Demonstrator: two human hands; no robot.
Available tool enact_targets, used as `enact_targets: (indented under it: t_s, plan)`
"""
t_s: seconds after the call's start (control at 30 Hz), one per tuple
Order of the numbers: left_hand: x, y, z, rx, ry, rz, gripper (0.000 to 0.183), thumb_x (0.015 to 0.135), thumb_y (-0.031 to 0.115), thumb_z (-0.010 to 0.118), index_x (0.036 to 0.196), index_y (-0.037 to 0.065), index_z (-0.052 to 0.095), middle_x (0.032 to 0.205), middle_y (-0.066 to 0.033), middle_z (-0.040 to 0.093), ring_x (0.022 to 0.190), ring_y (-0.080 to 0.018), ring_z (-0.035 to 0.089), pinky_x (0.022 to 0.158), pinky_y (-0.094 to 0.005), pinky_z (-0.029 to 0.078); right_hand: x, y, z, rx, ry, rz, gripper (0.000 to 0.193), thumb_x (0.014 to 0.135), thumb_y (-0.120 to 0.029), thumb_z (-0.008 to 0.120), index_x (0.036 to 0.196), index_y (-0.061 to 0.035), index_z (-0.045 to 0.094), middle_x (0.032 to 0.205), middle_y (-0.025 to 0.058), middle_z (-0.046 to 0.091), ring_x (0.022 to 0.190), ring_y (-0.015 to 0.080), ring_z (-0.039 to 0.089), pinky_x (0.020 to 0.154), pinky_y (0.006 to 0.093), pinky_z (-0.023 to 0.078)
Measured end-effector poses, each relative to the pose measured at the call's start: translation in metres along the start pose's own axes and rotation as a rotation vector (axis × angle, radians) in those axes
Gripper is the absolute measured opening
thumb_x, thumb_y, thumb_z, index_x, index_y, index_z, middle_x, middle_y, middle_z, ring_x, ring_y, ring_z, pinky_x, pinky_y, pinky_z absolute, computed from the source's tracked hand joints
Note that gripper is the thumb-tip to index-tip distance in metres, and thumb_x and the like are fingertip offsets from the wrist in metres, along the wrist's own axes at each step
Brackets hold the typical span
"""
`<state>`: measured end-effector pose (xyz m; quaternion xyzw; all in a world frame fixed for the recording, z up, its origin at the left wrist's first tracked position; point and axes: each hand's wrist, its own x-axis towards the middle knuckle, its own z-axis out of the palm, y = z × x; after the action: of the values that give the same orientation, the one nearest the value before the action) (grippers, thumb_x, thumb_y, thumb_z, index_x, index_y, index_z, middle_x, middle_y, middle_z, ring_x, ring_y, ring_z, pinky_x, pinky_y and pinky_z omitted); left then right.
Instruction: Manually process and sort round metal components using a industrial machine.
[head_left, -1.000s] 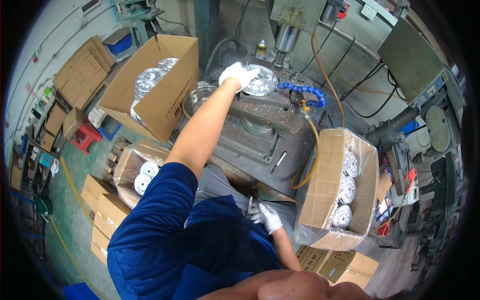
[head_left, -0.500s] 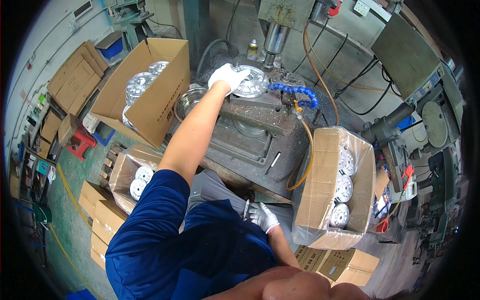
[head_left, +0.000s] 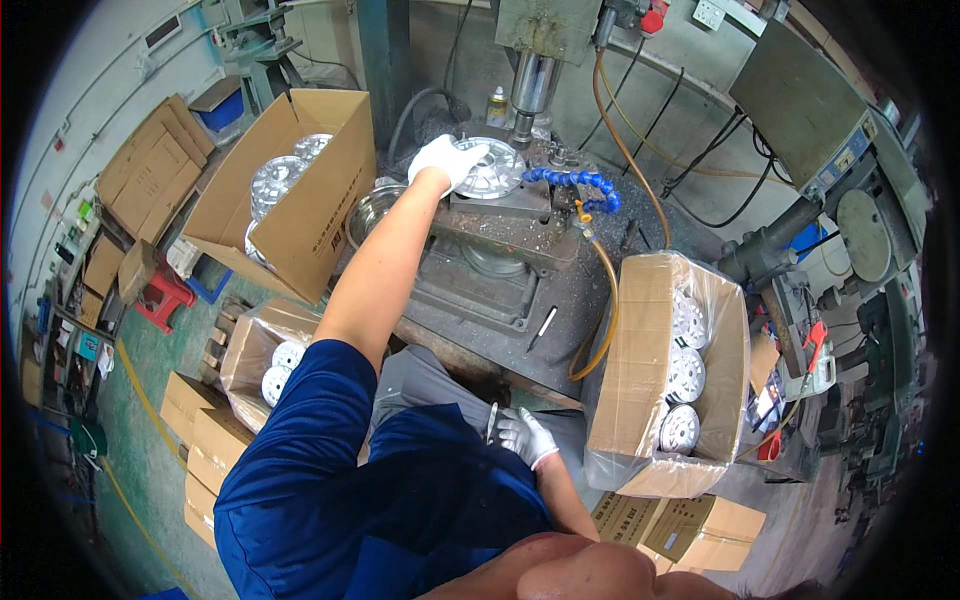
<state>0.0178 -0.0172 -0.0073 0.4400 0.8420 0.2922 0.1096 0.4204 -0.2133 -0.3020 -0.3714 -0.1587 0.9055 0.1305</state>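
My left hand [head_left: 446, 163], in a white glove, is closed on the left edge of a round silver metal wheel disc [head_left: 492, 172]. The disc lies flat on a raised fixture block [head_left: 500, 207] of the drill press, just below and left of its steel spindle [head_left: 531, 90]. Low at my lap, my gloved right hand [head_left: 527, 440] is closed beside a slim metal tool [head_left: 491, 424], which shows at its fingertips. The tool's lower end is hidden. A blue segmented coolant hose [head_left: 572, 179] points at the disc from the right.
Left of the press stands an open carton [head_left: 335, 190] of silver discs, with a metal bowl [head_left: 366, 216] beside it. A plastic-lined carton [head_left: 630, 370] of discs is at right. Metal chips and a pen [head_left: 542, 328] lie on the machine table [head_left: 480, 348].
The whole view has shifted slightly, so the press and disc sit a little further left. My left hand stays on the disc, and my right hand keeps its place at my lap.
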Motion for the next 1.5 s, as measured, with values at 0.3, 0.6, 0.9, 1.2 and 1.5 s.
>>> enact_targets:
  t_s: [0.3,0.6,0.9,1.2,1.5]
  plan:
    - [0.006,-0.003,0.003,0.001,-0.012,0.016,0.083,0.073,0.066,0.058,0.124,0.001,0.056,0.128,-0.0195,0.056,0.120,-0.0310,0.053,0.099,-0.0361,0.042,0.001,-0.002,0.003,0.001,0.038,0.016,0.050,0.096,-0.045,0.045,0.121,-0.0037,0.053,0.102,0.0150,0.063,0.087,0.0264,0.061,0.078,0.0375,0.049]
    - [-0.003,0.003,-0.008,-0.016,-0.028,0.007,0.084,0.073,0.067,0.060,0.121,-0.002,0.057,0.125,-0.0213,0.057,0.118,-0.0314,0.054,0.098,-0.0359,0.042,0.002,-0.003,0.001,-0.070,0.026,-0.017,0.049,0.095,-0.047,0.046,0.120,-0.0056,0.055,0.102,0.0129,0.063,0.086,0.0236,0.060,0.078,0.0367,0.049]
    - [0.008,-0.001,-0.001,-0.144,0.202,0.035,0.049,0.089,0.046,0.050,0.107,0.004,0.066,0.114,-0.0201,0.063,0.109,-0.0339,0.058,0.094,-0.0396,0.045,-0.002,-0.004,0.004,-0.033,0.042,-0.039,0.049,0.095,-0.045,0.047,0.122,-0.0046,0.053,0.101,0.0138,0.061,0.085,0.0241,0.059,0.077,0.0366,0.050]
    - [0.003,-0.004,-0.005,-0.177,0.214,-0.056,0.037,0.089,0.035,0.051,0.103,0.005,0.068,0.112,-0.0186,0.063,0.108,-0.0342,0.059,0.092,-0.0397,0.046,0.006,-0.006,0.000,0.002,0.034,-0.038,0.045,0.095,-0.045,0.047,0.116,-0.0051,0.055,0.097,0.0138,0.062,0.084,0.0250,0.060,0.072,0.0372,0.050]
    - [-0.076,-0.096,-0.046,-0.818,0.268,0.031,0.035,0.089,0.027,0.060,0.107,-0.003,0.064,0.098,-0.0138,0.067,0.090,-0.0190,0.063,0.081,-0.0293,0.049,-0.006,-0.004,0.001,0.041,0.024,-0.068,0.048,0.094,-0.044,0.050,0.123,-0.0060,0.050,0.093,0.0121,0.062,0.075,0.0226,0.059,0.065,0.0361,0.049]
